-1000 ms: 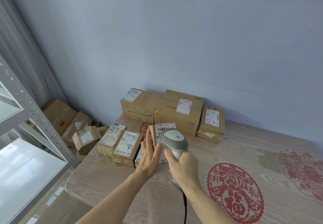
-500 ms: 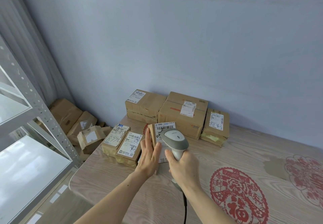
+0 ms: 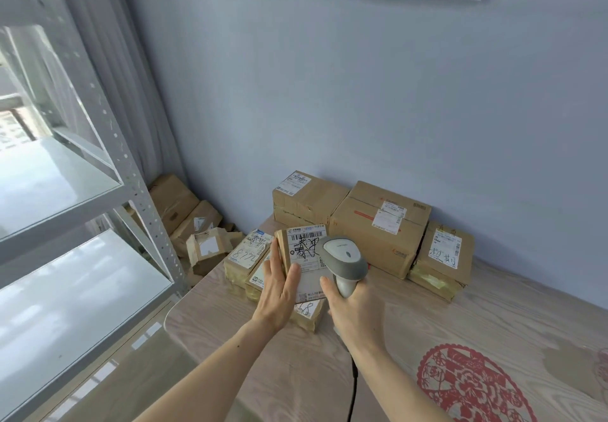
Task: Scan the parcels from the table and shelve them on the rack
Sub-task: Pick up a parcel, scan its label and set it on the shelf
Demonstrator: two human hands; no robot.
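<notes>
Parcel (image 3: 301, 265) stands label-up over the table (image 3: 230, 339), just before the big boxes (image 3: 378, 227), gripped along its edge by the left hand (image 3: 278, 290). Right hand (image 3: 353, 306) is wrapped around the scanner (image 3: 343, 258), touching the parcel's label.

Pale wood-grain counter (image 3: 427, 323) bearing a red papercut pattern (image 3: 470, 385). On it, brown cardboard parcels (image 3: 378, 224) with white labels scrawled in black. Grey-and-white scanner (image 3: 343, 258) just above. Left of counter, light grey rack (image 3: 131, 175).
</notes>
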